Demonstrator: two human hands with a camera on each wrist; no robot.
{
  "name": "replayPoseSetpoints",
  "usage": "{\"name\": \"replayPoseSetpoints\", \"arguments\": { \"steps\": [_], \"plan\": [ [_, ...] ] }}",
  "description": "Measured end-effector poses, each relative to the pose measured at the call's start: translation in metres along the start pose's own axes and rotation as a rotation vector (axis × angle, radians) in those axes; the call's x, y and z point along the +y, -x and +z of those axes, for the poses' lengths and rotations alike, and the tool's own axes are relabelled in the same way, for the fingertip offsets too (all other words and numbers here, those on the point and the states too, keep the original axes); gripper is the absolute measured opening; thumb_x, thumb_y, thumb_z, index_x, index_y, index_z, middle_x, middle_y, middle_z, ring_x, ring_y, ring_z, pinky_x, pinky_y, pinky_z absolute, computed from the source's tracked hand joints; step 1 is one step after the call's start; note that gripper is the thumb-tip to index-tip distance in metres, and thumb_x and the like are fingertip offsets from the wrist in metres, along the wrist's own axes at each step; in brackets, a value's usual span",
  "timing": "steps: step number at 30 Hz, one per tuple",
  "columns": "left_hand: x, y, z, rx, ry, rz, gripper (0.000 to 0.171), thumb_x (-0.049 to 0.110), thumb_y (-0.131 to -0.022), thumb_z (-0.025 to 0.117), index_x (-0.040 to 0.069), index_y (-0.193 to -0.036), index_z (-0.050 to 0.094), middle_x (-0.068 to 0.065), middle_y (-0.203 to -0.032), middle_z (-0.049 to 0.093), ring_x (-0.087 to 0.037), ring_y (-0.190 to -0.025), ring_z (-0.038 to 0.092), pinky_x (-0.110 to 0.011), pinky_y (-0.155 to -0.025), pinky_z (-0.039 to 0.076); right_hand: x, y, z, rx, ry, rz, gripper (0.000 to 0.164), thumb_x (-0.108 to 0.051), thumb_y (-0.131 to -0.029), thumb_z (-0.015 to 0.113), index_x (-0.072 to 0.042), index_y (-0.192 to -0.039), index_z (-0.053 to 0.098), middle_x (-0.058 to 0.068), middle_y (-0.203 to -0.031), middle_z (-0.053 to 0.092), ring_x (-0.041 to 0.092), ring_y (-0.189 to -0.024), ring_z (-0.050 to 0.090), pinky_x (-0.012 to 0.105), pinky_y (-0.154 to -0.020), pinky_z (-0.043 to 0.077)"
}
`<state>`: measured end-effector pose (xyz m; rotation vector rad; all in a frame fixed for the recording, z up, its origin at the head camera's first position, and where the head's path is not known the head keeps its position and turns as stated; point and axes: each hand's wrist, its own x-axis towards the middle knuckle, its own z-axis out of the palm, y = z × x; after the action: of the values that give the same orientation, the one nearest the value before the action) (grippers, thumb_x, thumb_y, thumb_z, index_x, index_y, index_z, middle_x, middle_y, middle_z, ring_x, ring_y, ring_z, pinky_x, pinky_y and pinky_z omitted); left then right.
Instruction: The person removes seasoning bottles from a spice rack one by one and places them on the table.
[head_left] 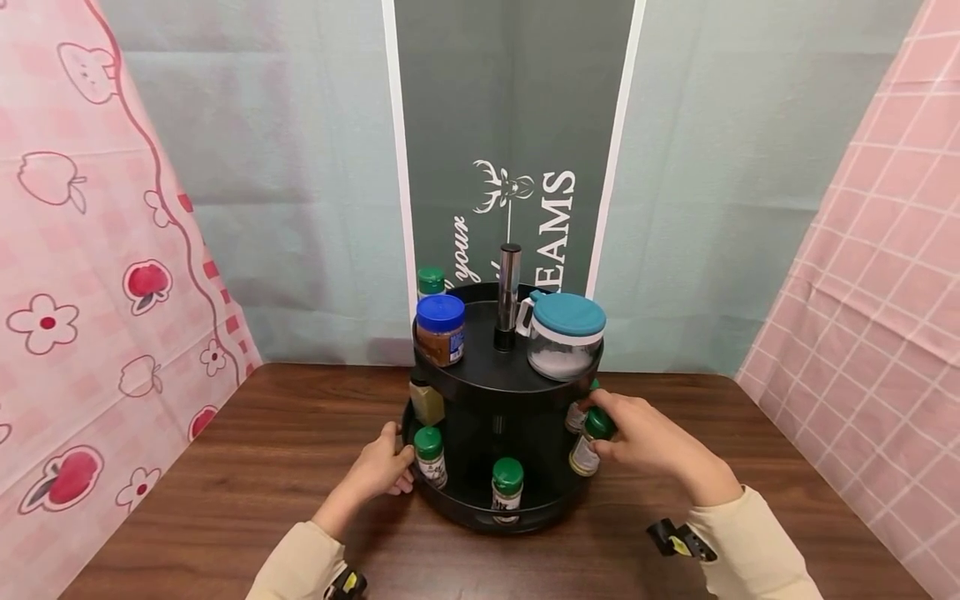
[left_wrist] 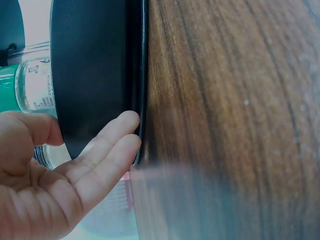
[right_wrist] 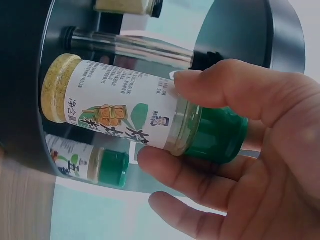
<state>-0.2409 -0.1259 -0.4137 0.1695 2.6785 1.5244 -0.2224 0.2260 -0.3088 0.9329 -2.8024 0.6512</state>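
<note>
A black two-tier turntable rack point(head_left: 510, 379) stands on the wooden table. My left hand point(head_left: 377, 465) holds the left rim of its lower tier; in the left wrist view the thumb is over the rim and fingers lie along the outer wall point(left_wrist: 95, 75). At the lower tier's right side, my right hand point(head_left: 652, 437) grips a green-capped spice jar point(right_wrist: 120, 105) near its neck, thumb on one side and fingers on the other. The jar holds yellowish powder and its base is at the tray. Another green-capped jar point(right_wrist: 82, 160) is beside it.
On the upper tier are a blue-lidded jar point(head_left: 441, 329), a teal-lidded container point(head_left: 564, 337), a green-capped jar point(head_left: 431, 281) and a metal post point(head_left: 509, 287). Below are two green-capped jars point(head_left: 507, 487) in front and a dark-capped jar point(head_left: 427, 403). A curtain point(head_left: 330, 208) hangs behind.
</note>
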Motion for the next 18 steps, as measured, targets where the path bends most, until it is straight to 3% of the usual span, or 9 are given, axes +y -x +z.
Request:
{"name": "replayPoseSetpoints", "arguments": {
  "steps": [5,18],
  "plan": [
    [0.001,0.001,0.0,0.005,0.006,0.0,0.037,0.007,-0.089,0.048,-0.007,-0.122,0.036,-0.011,-0.057,0.06,-0.025,-0.049,0.062,-0.035,-0.045,0.05,0.005,0.002,-0.004,-0.013,0.0,0.047,0.035,-0.006,-0.074,0.071,-0.005,-0.105,0.055,0.0,-0.088,0.058,0.009,-0.068,0.052,0.027,-0.057,0.045],
    [0.001,0.001,-0.001,0.002,0.004,0.003,0.038,0.007,-0.09,0.048,-0.007,-0.122,0.035,-0.011,-0.058,0.06,-0.025,-0.05,0.062,-0.035,-0.046,0.05,0.029,0.008,-0.015,-0.023,0.079,0.059,0.032,-0.005,-0.074,0.07,-0.005,-0.103,0.056,0.0,-0.085,0.057,0.011,-0.069,0.053,0.03,-0.058,0.045]
  ]
}}
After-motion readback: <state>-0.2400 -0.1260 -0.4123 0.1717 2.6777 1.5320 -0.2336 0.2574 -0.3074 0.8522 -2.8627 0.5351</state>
